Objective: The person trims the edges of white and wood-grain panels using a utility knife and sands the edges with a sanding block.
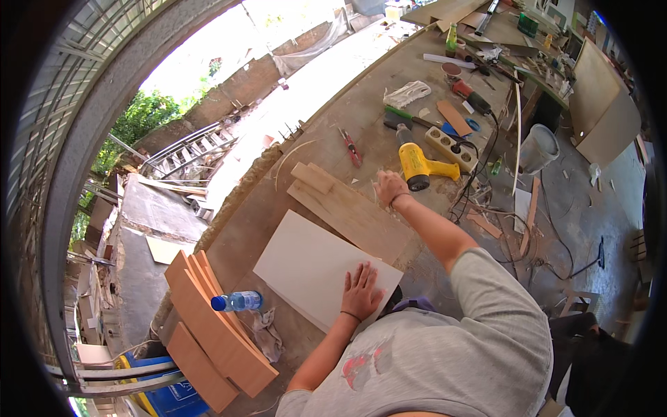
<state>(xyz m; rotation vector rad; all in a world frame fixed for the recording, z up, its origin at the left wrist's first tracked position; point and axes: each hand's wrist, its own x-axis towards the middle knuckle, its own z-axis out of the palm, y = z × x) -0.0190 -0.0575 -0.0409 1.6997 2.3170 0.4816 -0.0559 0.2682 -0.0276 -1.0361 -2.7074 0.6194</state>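
Note:
My left hand [363, 289] lies flat, fingers spread, on a white rectangular panel [306, 260] close to my body. Another sheet edge shows beneath that panel. Farther out, my right hand [391, 188] is closed over the workbench; whatever its fingers hold, if anything, is too small to make out. Just beyond it to the right is a yellow heat gun [422, 167]. Between the right hand and the white panel is a wooden board [351, 219], with a shorter wood block [313, 178] on its far left end. Red-handled pliers [353, 151] lie farther away.
Curved wood-coloured strips [226, 330], a water bottle [240, 301] and a crumpled rag [267, 335] sit at left. A power strip [450, 148], brush [410, 118] and red angle grinder [469, 94] lie beyond the heat gun. Cables trail right, near a bucket [540, 149].

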